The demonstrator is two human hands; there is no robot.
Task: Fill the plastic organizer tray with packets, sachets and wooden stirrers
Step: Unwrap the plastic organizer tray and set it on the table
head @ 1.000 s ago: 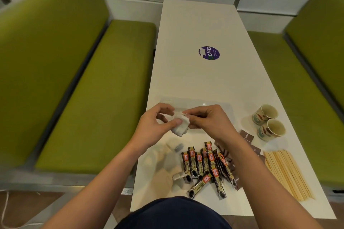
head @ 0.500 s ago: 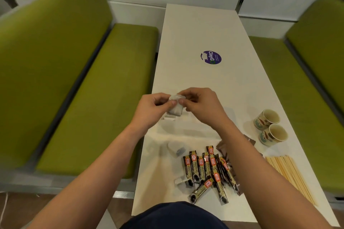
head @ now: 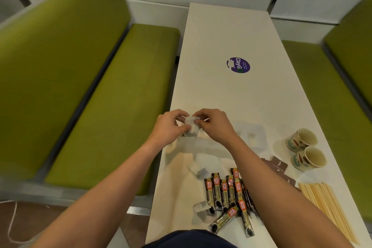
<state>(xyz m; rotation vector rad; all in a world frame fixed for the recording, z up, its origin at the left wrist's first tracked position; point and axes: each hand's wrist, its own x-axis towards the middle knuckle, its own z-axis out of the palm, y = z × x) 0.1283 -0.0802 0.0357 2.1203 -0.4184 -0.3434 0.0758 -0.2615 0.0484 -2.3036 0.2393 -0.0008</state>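
A small white, crinkled, half-translucent sachet (head: 191, 129) sits between both hands. The left hand (head: 167, 130) pinches its left side with the thumb against curled fingers. The right hand (head: 216, 125) pinches its upper right edge the same way. The sachet is held beyond the heap of glossy black-and-gold stick packets (head: 227, 193). Just beside it is the clear plastic tray (head: 254, 137), whose outline is faint. Pale, flat wooden stirrers (head: 326, 205) lie bundled to the right of the heap.

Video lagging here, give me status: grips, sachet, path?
Left grip and right grip pinch white sachet together. Clear tray faint, just right. Nothing in the way.
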